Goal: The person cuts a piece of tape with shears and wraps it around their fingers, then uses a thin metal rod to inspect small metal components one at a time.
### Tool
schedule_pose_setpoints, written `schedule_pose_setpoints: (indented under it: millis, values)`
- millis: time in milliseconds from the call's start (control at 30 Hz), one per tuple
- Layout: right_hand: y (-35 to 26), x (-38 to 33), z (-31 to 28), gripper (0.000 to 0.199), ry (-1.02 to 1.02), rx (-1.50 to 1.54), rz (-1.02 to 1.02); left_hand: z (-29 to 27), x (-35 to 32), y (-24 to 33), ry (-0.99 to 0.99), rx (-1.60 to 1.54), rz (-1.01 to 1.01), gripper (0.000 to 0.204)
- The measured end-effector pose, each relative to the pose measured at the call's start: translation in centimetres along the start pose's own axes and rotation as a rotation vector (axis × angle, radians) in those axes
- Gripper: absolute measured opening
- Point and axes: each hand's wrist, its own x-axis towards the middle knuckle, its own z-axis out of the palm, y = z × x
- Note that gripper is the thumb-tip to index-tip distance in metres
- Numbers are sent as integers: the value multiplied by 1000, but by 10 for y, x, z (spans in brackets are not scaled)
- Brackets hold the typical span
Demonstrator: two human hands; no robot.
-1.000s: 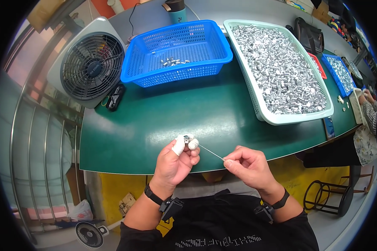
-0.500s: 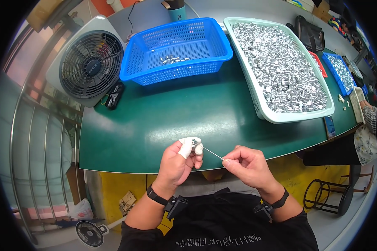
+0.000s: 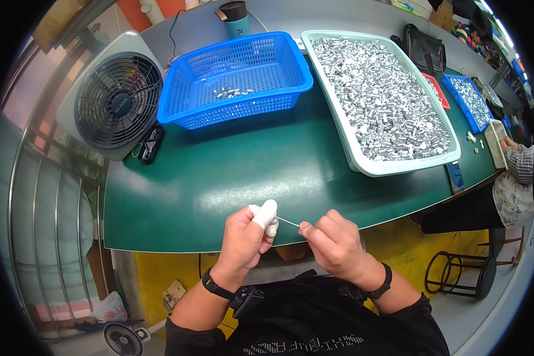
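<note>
The left hand [image 3: 246, 236] is pressing its white-wrapped thumb and fingertips together; the small silvery metal piece that was showing there half a second ago is now hiding behind them. The right hand [image 3: 334, 244], now sitting nearer the left with its knuckles facing up, is pinching a thin, straight metal rod [image 3: 288, 222]. Less rod is showing than before, its far end meeting the wrapped fingers near the glossy green tabletop's [image 3: 219, 172] front edge.
</note>
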Motion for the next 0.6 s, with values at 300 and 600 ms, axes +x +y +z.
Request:
schedule_pose_setpoints:
  millis: [300, 600]
  values:
    - [0, -9, 1, 12, -32, 983, 569, -3, -5, 2, -248, 146, 287, 14]
    - [7, -3, 2, 15, 68, 237, 98, -7, -1, -1, -13, 81, 4, 12]
